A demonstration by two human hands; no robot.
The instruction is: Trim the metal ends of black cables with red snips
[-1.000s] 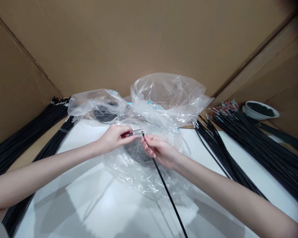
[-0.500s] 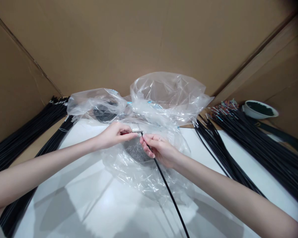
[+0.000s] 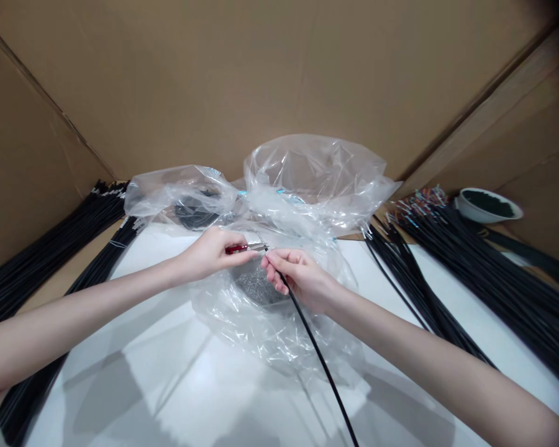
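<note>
My left hand (image 3: pixel 212 253) is closed around small red-handled cutters (image 3: pixel 236 249), their metal jaws pointing right at the cable's tip. Between the thumb and fingers of my right hand (image 3: pixel 302 279) is a black cable (image 3: pixel 314 347), pinched close to its end. Thin pale strands stick up from that end, beside the jaws. From my right hand the cable runs down to the bottom edge of the view. Below both hands lies a heap of fine grey scraps (image 3: pixel 258 287) in a clear plastic bag (image 3: pixel 279 347).
Bundles of black cables lie at the left (image 3: pixel 51 236) and right (image 3: pixel 489 285). The right bundle has coloured wire ends. A white bowl (image 3: pixel 479 218) with dark contents stands far right. Crumpled plastic (image 3: pixel 317 167) rises at the back against a cardboard wall (image 3: pixel 261 74).
The left hand's fingers have loosened a little, so the red handles now show. The right hand has stayed nearly in place, and the lower cable has swung slightly right.
</note>
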